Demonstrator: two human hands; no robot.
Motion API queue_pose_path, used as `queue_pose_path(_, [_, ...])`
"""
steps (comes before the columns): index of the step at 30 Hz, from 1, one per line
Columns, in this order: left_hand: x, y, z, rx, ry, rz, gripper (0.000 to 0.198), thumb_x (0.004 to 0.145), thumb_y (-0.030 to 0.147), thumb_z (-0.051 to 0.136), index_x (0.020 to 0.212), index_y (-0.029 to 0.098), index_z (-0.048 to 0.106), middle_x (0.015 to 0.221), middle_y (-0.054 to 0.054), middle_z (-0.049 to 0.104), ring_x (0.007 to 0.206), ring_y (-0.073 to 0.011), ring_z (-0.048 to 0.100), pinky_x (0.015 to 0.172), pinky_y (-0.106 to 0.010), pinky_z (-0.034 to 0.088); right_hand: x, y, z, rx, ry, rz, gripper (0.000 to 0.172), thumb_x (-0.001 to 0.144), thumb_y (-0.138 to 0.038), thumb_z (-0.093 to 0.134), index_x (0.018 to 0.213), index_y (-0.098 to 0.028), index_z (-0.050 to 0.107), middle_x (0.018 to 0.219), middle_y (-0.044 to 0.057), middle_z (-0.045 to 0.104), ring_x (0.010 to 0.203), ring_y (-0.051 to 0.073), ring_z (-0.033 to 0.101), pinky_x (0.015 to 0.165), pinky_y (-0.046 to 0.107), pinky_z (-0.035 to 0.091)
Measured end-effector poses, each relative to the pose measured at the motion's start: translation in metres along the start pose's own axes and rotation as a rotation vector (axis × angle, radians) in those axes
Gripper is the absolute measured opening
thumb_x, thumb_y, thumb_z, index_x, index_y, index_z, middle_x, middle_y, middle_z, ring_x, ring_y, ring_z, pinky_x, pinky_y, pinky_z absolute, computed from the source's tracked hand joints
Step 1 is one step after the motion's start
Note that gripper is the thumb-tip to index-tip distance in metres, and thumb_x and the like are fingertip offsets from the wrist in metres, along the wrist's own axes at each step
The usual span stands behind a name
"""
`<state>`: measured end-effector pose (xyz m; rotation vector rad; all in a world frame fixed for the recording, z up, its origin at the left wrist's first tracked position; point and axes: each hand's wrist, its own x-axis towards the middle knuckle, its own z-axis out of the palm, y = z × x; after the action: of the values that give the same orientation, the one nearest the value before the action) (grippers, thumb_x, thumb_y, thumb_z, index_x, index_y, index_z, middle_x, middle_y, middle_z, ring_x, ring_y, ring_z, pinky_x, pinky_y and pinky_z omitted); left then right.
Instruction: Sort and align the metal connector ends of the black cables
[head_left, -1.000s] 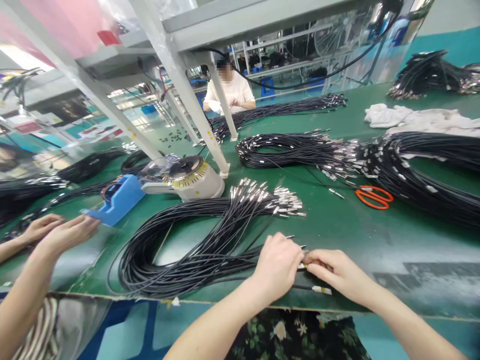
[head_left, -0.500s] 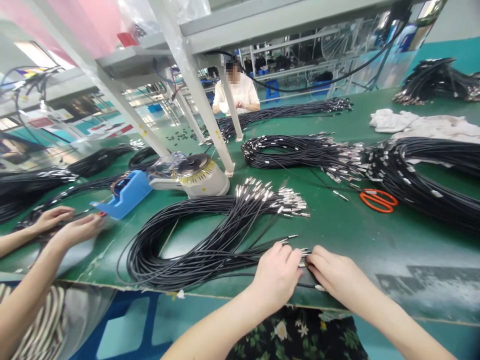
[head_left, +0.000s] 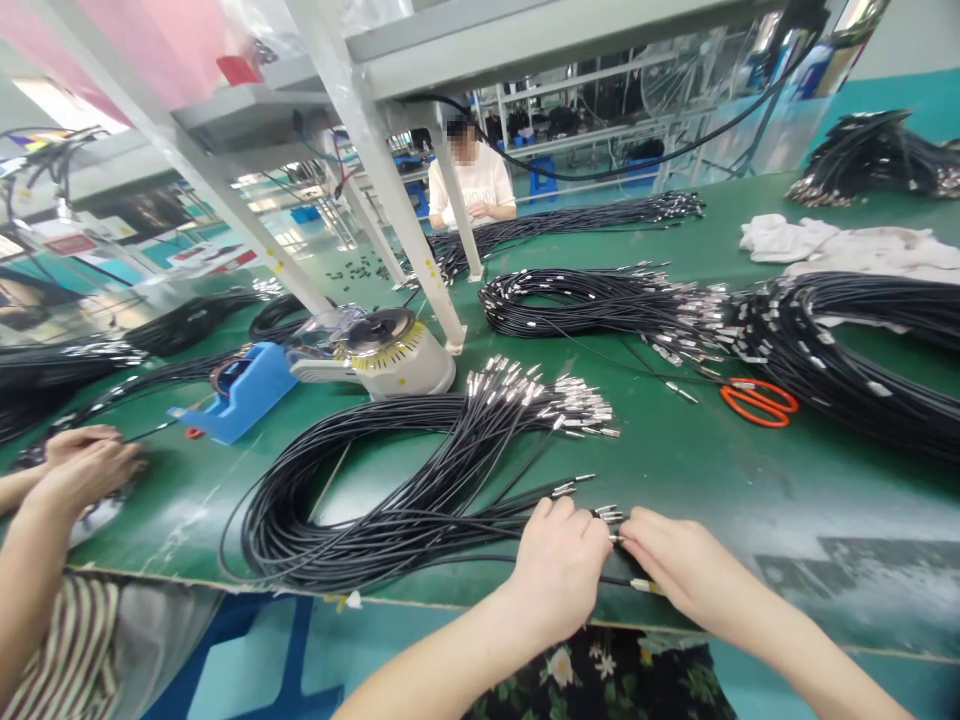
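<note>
My left hand (head_left: 564,552) is closed around the ends of several black cables (head_left: 442,530) near the table's front edge. Silver connector tips (head_left: 609,514) stick out past its fingers. Close on its right, my right hand (head_left: 666,553) pinches a cable's metal tip between thumb and fingers. Below the hands, a single cable with a silver connector (head_left: 643,586) reaches under my right fingers. The cables belong to a looped black bundle (head_left: 274,500) lying on the green table, with a cluster of silver connectors (head_left: 540,395) fanned out behind my hands.
A tape dispenser (head_left: 247,395) and a round white machine (head_left: 409,370) stand left of the bundle. Orange-handled scissors (head_left: 759,403) lie right, near more cable bundles (head_left: 862,340). White posts (head_left: 405,170) hold a shelf. A co-worker's hands (head_left: 94,465) work at left; another person (head_left: 471,185) sits opposite.
My hands stay at the cable ends, my right hand shifting slightly right and down. The co-worker's hands on the left draw back from the tape dispenser and come together.
</note>
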<state>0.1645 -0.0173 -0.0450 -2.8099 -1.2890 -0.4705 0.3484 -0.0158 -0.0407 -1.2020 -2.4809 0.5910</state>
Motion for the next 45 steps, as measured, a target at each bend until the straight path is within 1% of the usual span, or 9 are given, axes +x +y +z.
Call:
queue_pose_path(14, [0.004, 0.003, 0.008, -0.028, -0.007, 0.020, 0.010, 0.081, 0.013, 0.045, 0.072, 0.018, 0.047, 0.068, -0.002, 0.054, 0.069, -0.0188, 0.044, 0.065, -0.034, 0.030, 0.001, 0.003, 0.007, -0.046, 0.027, -0.016, 0.029, 0.092, -0.016, 0.027, 0.076, -0.018, 0.052, 0.071, 0.004, 0.056, 0.059, 0.016, 0.054, 0.052, 0.025, 0.039])
queue_pose_path(18, [0.010, -0.002, -0.006, -0.030, -0.002, 0.035, 0.014, 0.084, 0.018, 0.045, 0.072, 0.019, 0.051, 0.070, -0.002, 0.054, 0.070, -0.0185, 0.045, 0.065, -0.033, 0.032, -0.006, 0.006, -0.005, 0.068, 0.007, 0.025, 0.019, 0.092, -0.020, 0.036, 0.089, -0.020, 0.055, 0.077, 0.003, 0.059, 0.067, 0.016, 0.057, 0.059, 0.024, 0.042])
queue_pose_path(24, [0.029, -0.019, -0.029, -0.099, 0.178, -0.176, 0.020, 0.091, 0.026, 0.039, 0.087, 0.020, 0.057, 0.071, -0.002, 0.055, 0.065, -0.0137, 0.051, 0.058, -0.025, 0.037, -0.032, 0.002, -0.017, -0.037, -0.110, 0.062, 0.003, 0.085, -0.022, 0.052, 0.087, -0.022, 0.055, 0.078, 0.001, 0.057, 0.065, 0.016, 0.056, 0.056, 0.025, 0.039])
queue_pose_path(28, [0.028, -0.009, -0.023, -0.163, 0.115, -0.135, 0.026, 0.090, 0.019, 0.039, 0.115, 0.017, 0.045, 0.074, 0.000, 0.061, 0.063, -0.0139, 0.055, 0.057, -0.024, 0.040, -0.041, -0.008, -0.015, -0.085, -0.109, 0.047, 0.003, 0.082, -0.019, 0.054, 0.083, -0.022, 0.053, 0.077, 0.000, 0.056, 0.066, 0.017, 0.056, 0.056, 0.025, 0.038])
queue_pose_path(30, [0.020, 0.002, -0.019, -0.175, 0.052, -0.062, 0.031, 0.088, 0.021, 0.042, 0.119, 0.015, 0.040, 0.081, -0.002, 0.061, 0.070, -0.0161, 0.055, 0.061, -0.027, 0.042, -0.042, -0.011, -0.013, -0.090, -0.103, 0.045, 0.005, 0.080, -0.020, 0.057, 0.081, -0.022, 0.052, 0.077, 0.001, 0.055, 0.068, 0.018, 0.056, 0.058, 0.025, 0.038])
queue_pose_path(33, [0.004, 0.019, -0.016, -0.144, -0.087, 0.106, 0.018, 0.086, 0.031, 0.048, 0.097, 0.017, 0.049, 0.081, -0.002, 0.057, 0.076, -0.0195, 0.052, 0.066, -0.031, 0.042, -0.045, -0.011, -0.010, -0.107, -0.098, 0.033, 0.011, 0.080, -0.015, 0.054, 0.072, -0.021, 0.048, 0.072, 0.000, 0.052, 0.066, 0.017, 0.053, 0.056, 0.025, 0.036])
queue_pose_path(36, [-0.008, 0.029, -0.014, -0.078, -0.162, 0.190, 0.011, 0.085, 0.028, 0.049, 0.079, 0.018, 0.047, 0.076, -0.001, 0.052, 0.073, -0.0192, 0.049, 0.064, -0.032, 0.039, -0.047, -0.010, -0.009, -0.065, -0.086, 0.019, 0.017, 0.084, -0.012, 0.046, 0.069, -0.021, 0.045, 0.069, -0.001, 0.050, 0.062, 0.015, 0.049, 0.054, 0.025, 0.034])
queue_pose_path(43, [-0.010, 0.041, -0.013, -0.029, -0.135, -0.014, 0.011, 0.088, 0.023, 0.041, 0.078, 0.019, 0.045, 0.072, 0.000, 0.052, 0.066, -0.0183, 0.049, 0.067, -0.035, 0.037, -0.048, -0.002, -0.014, 0.189, -0.024, 0.098, 0.021, 0.093, -0.021, 0.039, 0.073, -0.021, 0.042, 0.071, -0.001, 0.050, 0.060, 0.013, 0.047, 0.055, 0.024, 0.036])
queue_pose_path(45, [-0.009, 0.042, -0.012, -0.051, -0.165, -0.002, 0.011, 0.088, 0.021, 0.041, 0.077, 0.020, 0.045, 0.071, 0.000, 0.053, 0.064, -0.0177, 0.050, 0.066, -0.034, 0.038, -0.048, 0.000, -0.014, 0.197, -0.019, 0.112, 0.021, 0.093, -0.023, 0.039, 0.073, -0.021, 0.044, 0.070, -0.001, 0.050, 0.060, 0.013, 0.048, 0.055, 0.024, 0.037])
